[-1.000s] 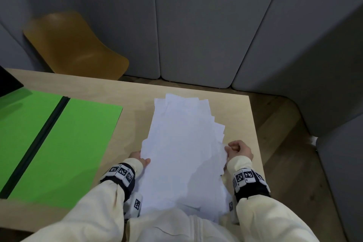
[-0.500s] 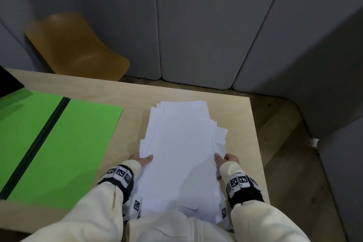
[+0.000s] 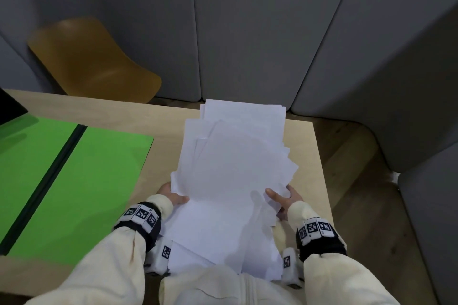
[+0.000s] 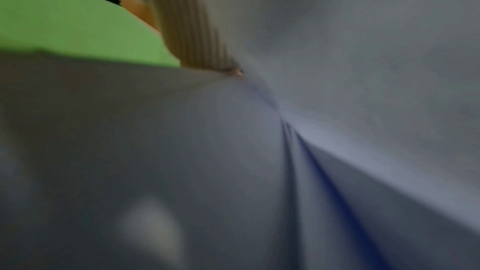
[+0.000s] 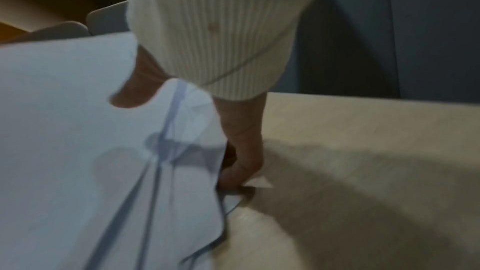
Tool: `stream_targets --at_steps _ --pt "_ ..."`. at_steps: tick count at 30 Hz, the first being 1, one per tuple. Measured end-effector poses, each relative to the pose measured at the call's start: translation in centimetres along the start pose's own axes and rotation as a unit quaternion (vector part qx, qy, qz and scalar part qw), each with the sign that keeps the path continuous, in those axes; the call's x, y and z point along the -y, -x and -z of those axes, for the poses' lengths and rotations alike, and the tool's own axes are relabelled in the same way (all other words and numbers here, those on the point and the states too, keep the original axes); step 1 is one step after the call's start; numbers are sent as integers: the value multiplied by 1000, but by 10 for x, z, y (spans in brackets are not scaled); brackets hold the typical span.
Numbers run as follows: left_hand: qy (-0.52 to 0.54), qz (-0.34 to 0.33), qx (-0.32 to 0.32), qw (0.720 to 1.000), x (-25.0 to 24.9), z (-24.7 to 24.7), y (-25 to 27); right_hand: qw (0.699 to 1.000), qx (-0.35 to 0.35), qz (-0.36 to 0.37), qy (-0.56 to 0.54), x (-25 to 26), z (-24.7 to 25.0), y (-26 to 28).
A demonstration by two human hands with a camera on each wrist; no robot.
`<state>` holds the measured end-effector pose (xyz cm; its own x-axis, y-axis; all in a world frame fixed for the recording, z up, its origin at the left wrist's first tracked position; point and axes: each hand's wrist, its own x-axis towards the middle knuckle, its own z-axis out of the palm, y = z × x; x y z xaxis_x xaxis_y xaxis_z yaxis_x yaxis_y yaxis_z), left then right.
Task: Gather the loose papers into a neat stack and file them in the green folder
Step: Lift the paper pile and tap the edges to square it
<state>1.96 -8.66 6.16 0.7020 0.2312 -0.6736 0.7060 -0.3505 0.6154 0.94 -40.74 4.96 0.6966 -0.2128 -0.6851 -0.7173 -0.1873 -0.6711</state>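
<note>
An uneven sheaf of white papers (image 3: 233, 168) is held tilted over the wooden table (image 3: 161, 116), its sheets fanned at the far and right edges. My left hand (image 3: 171, 194) grips the sheaf's left edge, thumb on top. At the right edge my right hand (image 3: 285, 199) pinches it; in the right wrist view the thumb (image 5: 135, 93) lies on the papers (image 5: 64, 130) and the fingers (image 5: 241, 161) curl beneath. The green folder (image 3: 99, 181) lies open flat to the left, with a dark spine. The left wrist view is filled by blurred papers (image 4: 337, 69), with the folder (image 4: 64, 17) at top left.
A mustard chair (image 3: 94, 57) stands behind the table's far left. Grey padded panels (image 3: 247, 32) wall the back and right. The table's right edge (image 3: 319, 168) is close to my right hand, with wooden floor beyond. A black object (image 3: 10, 106) sits at the far left.
The sheaf has come up off the table and nearer the camera. My right hand went from a fist at the edge to a thumb-on-top pinch. The left hand kept its hold.
</note>
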Motion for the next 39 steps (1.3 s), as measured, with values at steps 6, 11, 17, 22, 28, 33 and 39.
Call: stream_targets --at_steps 6,11,17,22,28,33,39 --pt "72 -8 -9 997 2 7 -2 999 -8 -25 38 12 5 31" --pt "104 -28 -4 994 -1 5 0 1000 2 9 0 -6 -13 16" --pt "112 -80 61 989 -23 2 14 997 -75 8 0 24 -15 27" --pt "155 -165 20 974 -63 6 26 984 -120 91 -94 71 -4 53" --pt "243 -262 -40 933 -108 30 38 932 -116 258 -225 123 15 83" --pt "134 -266 -40 954 -118 27 41 956 -50 175 -230 110 16 62" --pt "19 -268 -43 962 -134 35 58 954 -146 212 -156 109 18 59"
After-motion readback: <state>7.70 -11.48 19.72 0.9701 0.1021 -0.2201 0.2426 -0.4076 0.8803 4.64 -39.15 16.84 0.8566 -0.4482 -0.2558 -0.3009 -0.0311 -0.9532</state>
